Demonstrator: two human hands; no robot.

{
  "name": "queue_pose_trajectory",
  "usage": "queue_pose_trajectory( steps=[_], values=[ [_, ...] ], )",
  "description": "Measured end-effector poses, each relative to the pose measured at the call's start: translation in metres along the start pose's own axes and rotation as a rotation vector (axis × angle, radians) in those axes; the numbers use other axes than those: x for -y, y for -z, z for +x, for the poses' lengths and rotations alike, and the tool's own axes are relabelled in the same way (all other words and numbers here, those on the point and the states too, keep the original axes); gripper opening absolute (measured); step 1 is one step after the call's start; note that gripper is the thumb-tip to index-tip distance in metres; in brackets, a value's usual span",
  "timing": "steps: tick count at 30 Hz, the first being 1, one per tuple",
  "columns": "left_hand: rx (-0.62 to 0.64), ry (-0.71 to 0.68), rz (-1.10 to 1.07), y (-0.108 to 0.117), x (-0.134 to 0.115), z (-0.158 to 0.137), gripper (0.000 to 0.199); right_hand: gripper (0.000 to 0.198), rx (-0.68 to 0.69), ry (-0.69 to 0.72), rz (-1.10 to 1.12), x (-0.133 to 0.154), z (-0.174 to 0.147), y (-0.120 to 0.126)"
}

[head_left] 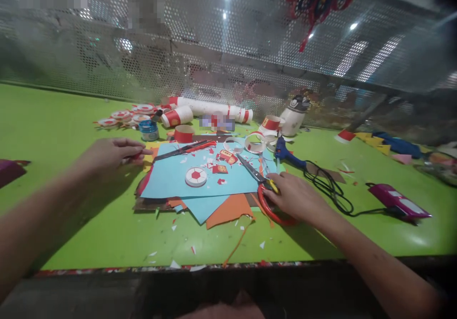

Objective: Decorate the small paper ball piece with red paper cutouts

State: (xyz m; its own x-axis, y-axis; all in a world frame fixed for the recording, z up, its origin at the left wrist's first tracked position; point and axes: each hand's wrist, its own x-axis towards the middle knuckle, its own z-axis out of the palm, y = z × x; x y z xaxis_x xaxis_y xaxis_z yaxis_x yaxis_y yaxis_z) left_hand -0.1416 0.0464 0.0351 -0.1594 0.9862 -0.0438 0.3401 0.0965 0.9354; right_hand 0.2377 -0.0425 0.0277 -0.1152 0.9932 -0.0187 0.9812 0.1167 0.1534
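Note:
My right hand (pixel 296 193) is closed at the red-and-yellow handles of a pair of scissors (pixel 253 169). The blades point to the far left over a light blue sheet of paper (pixel 167 176). Left of the sheet, my left hand (pixel 116 153) has its fingers pinched together above the table; a small reddish bit shows at the fingertips, too small to name. On the sheet lie a white disc with red marks (pixel 196 177), a red-and-gold paper piece (pixel 220 169) and several scraps. A second pair of scissors (pixel 185 150) lies at the sheet's far edge.
A blue glue gun (pixel 287 153) and its black cord lie right of the sheet, near a purple box (pixel 398 202). Behind stand a blue jar (pixel 148 130), white-and-red paper tubes (pixel 203 108) and a white bottle (pixel 293 116). A perforated metal screen (pixel 214 57) borders the green table (pixel 117 243).

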Motion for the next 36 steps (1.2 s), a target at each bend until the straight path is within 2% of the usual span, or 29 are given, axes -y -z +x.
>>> queue_pose_trajectory(
  steps=[4, 7, 10, 13, 16, 19, 25, 31, 35, 36],
  values=[
    [-0.034, -0.027, -0.002, 0.004, -0.01, 0.008, 0.011, 0.038, -0.079, 0.014, 0.014, 0.005, -0.001, 0.011],
    [-0.035, -0.079, 0.072, 0.002, -0.02, 0.02, 0.014, 0.037, -0.134, 0.054, 0.141, 0.016, 0.007, 0.022],
    [0.021, -0.132, 0.17, -0.006, -0.023, 0.033, 0.022, 0.035, -0.171, 0.145, 0.31, 0.028, 0.021, 0.028],
    [0.064, -0.161, 0.287, -0.017, -0.02, 0.044, 0.026, 0.033, -0.208, 0.238, 0.442, 0.036, 0.039, 0.026],
    [0.114, -0.148, 0.396, -0.026, -0.013, 0.054, 0.031, 0.029, -0.21, 0.296, 0.482, 0.038, 0.055, 0.019],
    [0.092, -0.148, 0.49, -0.03, -0.008, 0.059, 0.021, 0.026, -0.207, 0.326, 0.504, 0.038, 0.065, 0.012],
    [-0.051, -0.302, 0.573, -0.027, -0.013, 0.049, 0.017, 0.021, -0.233, 0.379, 0.521, 0.039, 0.072, 0.004],
    [-0.083, -0.41, 0.624, -0.037, -0.03, 0.028, 0.029, 0.02, -0.256, 0.429, 0.497, 0.046, 0.067, -0.001],
    [0.005, -0.452, 0.621, -0.052, -0.036, 0.012, 0.027, 0.019, -0.298, 0.436, 0.518, 0.046, 0.06, -0.007],
    [0.08, -0.465, 0.625, -0.055, -0.037, 0.008, 0.025, 0.018, -0.314, 0.433, 0.535, 0.045, 0.059, -0.008]
  ],
)
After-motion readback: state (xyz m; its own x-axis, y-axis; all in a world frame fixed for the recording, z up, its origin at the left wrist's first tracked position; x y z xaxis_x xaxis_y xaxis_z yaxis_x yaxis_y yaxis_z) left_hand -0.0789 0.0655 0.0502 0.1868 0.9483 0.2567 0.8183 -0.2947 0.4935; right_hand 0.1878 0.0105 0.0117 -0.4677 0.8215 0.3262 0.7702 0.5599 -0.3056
